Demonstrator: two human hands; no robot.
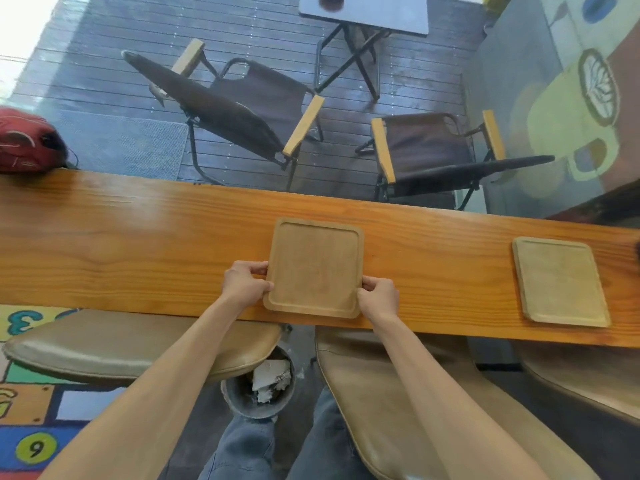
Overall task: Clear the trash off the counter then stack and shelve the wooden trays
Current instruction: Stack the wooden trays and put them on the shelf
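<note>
A square wooden tray [314, 265] lies flat on the long wooden counter [138, 244], near its front edge. My left hand [244, 284] grips the tray's left rim, thumb on top. My right hand [377, 296] grips its lower right corner. A second, paler wooden tray [559, 280] rests on the counter further right, untouched. A grey trash bin [258, 384] with crumpled white paper inside stands on the floor below the counter, between two stools.
Two tan padded stools [138, 344] [398, 393] sit under the counter's near edge. A red bag [27, 140] rests at the counter's far left end. Beyond the counter stand two folding chairs [242, 112] [436, 147] and a small folding table [363, 12].
</note>
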